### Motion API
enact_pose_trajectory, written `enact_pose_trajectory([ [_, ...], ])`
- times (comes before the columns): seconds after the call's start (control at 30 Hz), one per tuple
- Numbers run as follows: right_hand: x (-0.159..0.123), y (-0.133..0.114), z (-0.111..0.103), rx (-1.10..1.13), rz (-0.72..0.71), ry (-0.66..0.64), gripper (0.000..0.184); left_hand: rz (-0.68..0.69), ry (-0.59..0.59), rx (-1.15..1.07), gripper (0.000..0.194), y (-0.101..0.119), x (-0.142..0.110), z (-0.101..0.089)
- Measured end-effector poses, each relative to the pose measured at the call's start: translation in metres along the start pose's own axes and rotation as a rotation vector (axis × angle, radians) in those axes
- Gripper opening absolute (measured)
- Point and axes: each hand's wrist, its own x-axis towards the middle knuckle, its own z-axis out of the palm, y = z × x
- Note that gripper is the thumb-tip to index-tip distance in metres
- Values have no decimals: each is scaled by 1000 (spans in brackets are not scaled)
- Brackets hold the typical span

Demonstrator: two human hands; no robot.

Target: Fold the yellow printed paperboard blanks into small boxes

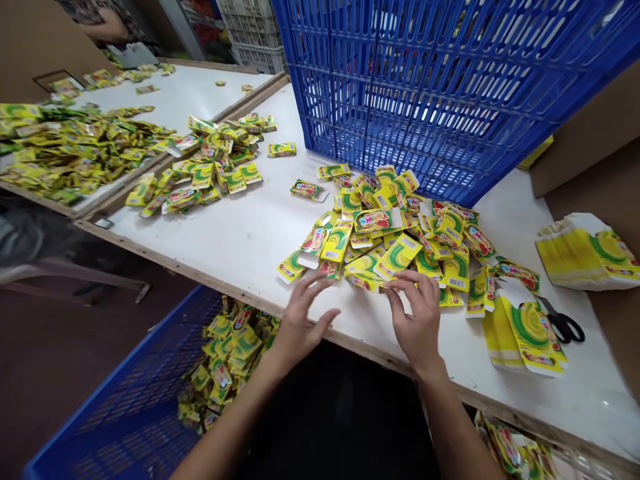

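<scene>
My left hand [304, 319] is held over the front of the white table with its fingers curved and apart, nothing between them. To its right, my right hand [417, 315] pinches the end of a small yellow carton [364, 275] at the near side of a pile. That pile of small yellow and green cartons [400, 257] lies just beyond both hands, several with white end flaps standing out. Part of the pinched carton is hidden behind the fingers and other cartons.
A tall blue crate [430, 100] stands behind the pile. Flat carton stacks [525, 333] and black scissors [567, 327] lie at right. Another carton heap [215, 160] and yellow packets [90, 153] are at left. Below the wooden edge sits a filled blue crate [115, 393]. A person [107, 23] is at far left.
</scene>
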Motion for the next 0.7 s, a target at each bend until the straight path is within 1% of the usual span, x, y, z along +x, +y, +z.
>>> enact_pose_trajectory([
  [0.03, 1, -7, -5, 55, 4, -60, 10, 14, -37, -67, 49, 3, 0, 15],
  [0.1, -1, -15, -8, 168, 58, -161, 8, -2, -97, -235, 50, 6, -1, 41],
  [0.13, -4, -16, -7, 219, 109, -165, 6, -33, -119, -328, 48, 6, -2, 51],
  [0.2, -17, -11, -2, 306, 219, -79, 8, -124, -145, -488, 42, 3, -5, 63],
  [0.27, -34, -3, 5, 362, 307, 19, 16, -208, -159, -571, 36, -1, -8, 67],
  [0.3, -43, 2, 8, 369, 340, 28, 18, -234, -169, -579, 33, -2, -8, 67],
  [0.4, -62, 11, 11, 364, 403, -33, 21, -238, -225, -553, 25, -2, -5, 62],
  [0.5, -62, 14, 8, 402, 370, -145, 20, -207, -276, -529, 20, 1, 2, 59],
  [0.57, -57, 15, 6, 401, 320, -193, 20, -191, -271, -518, 17, 2, 6, 59],
  [0.63, -53, 17, 6, 371, 289, -181, 21, -185, -238, -522, 16, 1, 6, 62],
  [0.7, -53, 18, 7, 357, 298, -98, 21, -205, -184, -594, 20, 0, 5, 66],
])
